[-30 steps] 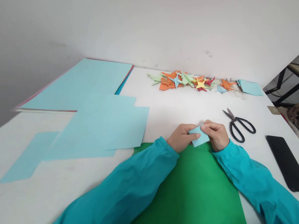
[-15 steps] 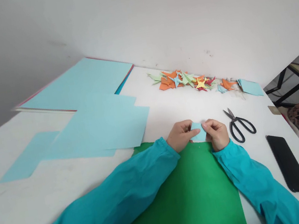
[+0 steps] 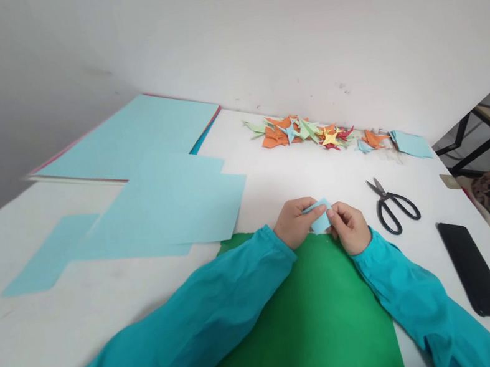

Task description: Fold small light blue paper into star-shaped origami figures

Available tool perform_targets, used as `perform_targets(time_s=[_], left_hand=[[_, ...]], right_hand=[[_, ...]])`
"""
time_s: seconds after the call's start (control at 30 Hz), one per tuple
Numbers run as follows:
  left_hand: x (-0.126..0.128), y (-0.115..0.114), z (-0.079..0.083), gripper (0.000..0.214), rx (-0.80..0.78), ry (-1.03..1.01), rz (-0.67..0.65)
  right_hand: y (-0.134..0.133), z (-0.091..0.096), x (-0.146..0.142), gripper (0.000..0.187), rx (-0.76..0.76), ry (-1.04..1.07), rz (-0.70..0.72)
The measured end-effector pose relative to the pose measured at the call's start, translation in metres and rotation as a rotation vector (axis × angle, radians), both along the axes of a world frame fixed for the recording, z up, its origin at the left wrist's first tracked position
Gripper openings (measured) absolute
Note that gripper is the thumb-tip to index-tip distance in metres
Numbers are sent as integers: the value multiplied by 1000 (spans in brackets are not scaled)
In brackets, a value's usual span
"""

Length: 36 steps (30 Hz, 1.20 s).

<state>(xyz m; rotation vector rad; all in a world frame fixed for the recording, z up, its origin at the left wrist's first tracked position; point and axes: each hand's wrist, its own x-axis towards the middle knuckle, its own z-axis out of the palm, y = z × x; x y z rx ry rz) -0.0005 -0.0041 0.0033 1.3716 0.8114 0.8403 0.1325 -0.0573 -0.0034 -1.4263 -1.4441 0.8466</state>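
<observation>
Both hands pinch a small folded piece of light blue paper (image 3: pixel 321 216) at the far edge of a green sheet (image 3: pixel 308 324) on the white table. My left hand (image 3: pixel 296 224) grips its left side with thumb and fingers closed. My right hand (image 3: pixel 350 227) pinches the right side, fingers curled together. Both arms wear teal sleeves.
Black scissors (image 3: pixel 393 204) lie just right of my hands, a black phone (image 3: pixel 476 277) further right near the table edge. Folded paper shapes in several colours (image 3: pixel 311 130) line the wall. Light blue sheets (image 3: pixel 168 206) and a paper stack (image 3: pixel 132 137) lie to the left.
My right hand has shifted left toward my left hand, and the blue paper between them looks narrower, folded in on itself.
</observation>
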Motion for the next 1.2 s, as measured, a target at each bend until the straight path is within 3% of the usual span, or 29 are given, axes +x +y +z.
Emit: perform_targets(time_s=[0.2,0.5,0.63,0.93,1.2], left_hand=[[0,0,-1,33,-107,-110,-7],[1,2,-3,43,-120,-165,22],[2,0,0,35,-94,-123,15],[1,1,-2,28,-56,-93,-70],[0,1,1,36,-85,-82,-29]], right_hand=[[0,1,-1,34,-40,89,29],[0,2,-3,35,-35,115,-29],[4,-1,-1,39,-24,210,-76],[6,3,0,38,-127,355,91],[4,3,3,40,-189,378,91]])
